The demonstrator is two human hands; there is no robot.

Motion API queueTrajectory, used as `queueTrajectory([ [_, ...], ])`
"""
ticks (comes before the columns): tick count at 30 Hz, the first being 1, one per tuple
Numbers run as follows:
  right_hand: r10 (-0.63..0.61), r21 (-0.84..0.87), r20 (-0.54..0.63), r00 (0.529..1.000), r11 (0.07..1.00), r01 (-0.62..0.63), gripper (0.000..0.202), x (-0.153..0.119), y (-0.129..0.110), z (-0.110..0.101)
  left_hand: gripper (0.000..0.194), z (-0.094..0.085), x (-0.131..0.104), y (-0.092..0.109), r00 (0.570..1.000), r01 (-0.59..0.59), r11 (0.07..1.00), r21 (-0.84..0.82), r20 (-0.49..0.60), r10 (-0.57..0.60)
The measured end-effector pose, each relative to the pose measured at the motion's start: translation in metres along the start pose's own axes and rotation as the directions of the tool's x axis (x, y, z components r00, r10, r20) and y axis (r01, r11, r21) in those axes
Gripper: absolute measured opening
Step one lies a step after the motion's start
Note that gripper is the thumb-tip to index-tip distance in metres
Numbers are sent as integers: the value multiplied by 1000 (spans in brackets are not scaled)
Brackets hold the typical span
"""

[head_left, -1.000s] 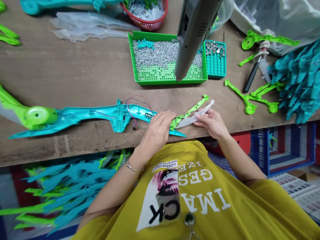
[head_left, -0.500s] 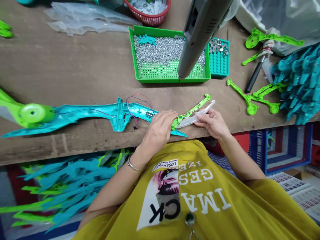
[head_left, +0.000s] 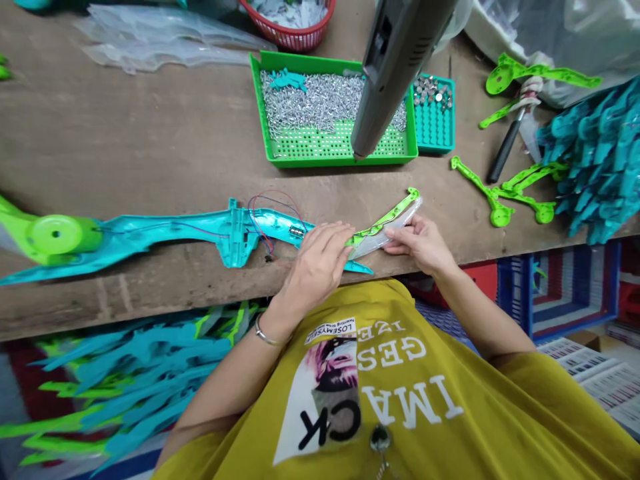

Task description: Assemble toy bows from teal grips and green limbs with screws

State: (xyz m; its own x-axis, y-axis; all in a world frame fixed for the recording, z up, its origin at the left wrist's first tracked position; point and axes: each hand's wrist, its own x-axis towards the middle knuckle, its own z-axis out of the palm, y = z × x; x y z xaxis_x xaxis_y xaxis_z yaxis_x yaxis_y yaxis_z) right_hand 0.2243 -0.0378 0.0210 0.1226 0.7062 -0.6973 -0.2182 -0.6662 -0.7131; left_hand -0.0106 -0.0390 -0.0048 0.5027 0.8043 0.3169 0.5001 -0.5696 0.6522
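Observation:
A long teal plastic part (head_left: pixel 170 230) lies along the table's front edge, with a round green piece (head_left: pixel 63 237) at its left end and thin red and blue wires near its middle. My left hand (head_left: pixel 320 263) is closed over the right end of the teal part, where a narrow lime-green piece (head_left: pixel 385 220) meets it. Between thumb and fingers, my right hand (head_left: pixel 417 245) pinches a clear plastic blade-shaped piece (head_left: pixel 383 241), which lies along the lower side of the lime-green piece. The covered joint under my left hand is hidden.
A grey tool (head_left: pixel 387 80) hangs over a green tray (head_left: pixel 345 161) of screws, beside a small teal tray (head_left: pixel 435 123). Loose green parts (head_left: pixel 500 213), a black-handled tool (head_left: pixel 505 150) and stacked teal parts (head_left: pixel 600 160) are at the right. A red basket (head_left: pixel 295 37) stands behind.
The clear piece has moved down and left, closer against the lime-green piece, with my right hand still pinching it. My left hand has stayed over the joint.

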Motion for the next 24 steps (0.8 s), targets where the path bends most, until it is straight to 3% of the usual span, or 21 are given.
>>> queueTrajectory([
  [11, 42, -102, -51, 998, 994, -47, 41, -1, -6, 3, 38, 0, 0, 2, 999, -27, 999, 39, 21, 26],
  [19, 31, -210, -104, 994, 976, -52, 39, -3, -7, 3, 23, -2, -1, -1, 994, -111, 989, 93, -8, 112],
  [24, 57, -299, -66, 996, 951, -75, 43, 0, -12, -1, 20, -1, 0, 5, 994, -96, 984, 151, -28, 101],
])
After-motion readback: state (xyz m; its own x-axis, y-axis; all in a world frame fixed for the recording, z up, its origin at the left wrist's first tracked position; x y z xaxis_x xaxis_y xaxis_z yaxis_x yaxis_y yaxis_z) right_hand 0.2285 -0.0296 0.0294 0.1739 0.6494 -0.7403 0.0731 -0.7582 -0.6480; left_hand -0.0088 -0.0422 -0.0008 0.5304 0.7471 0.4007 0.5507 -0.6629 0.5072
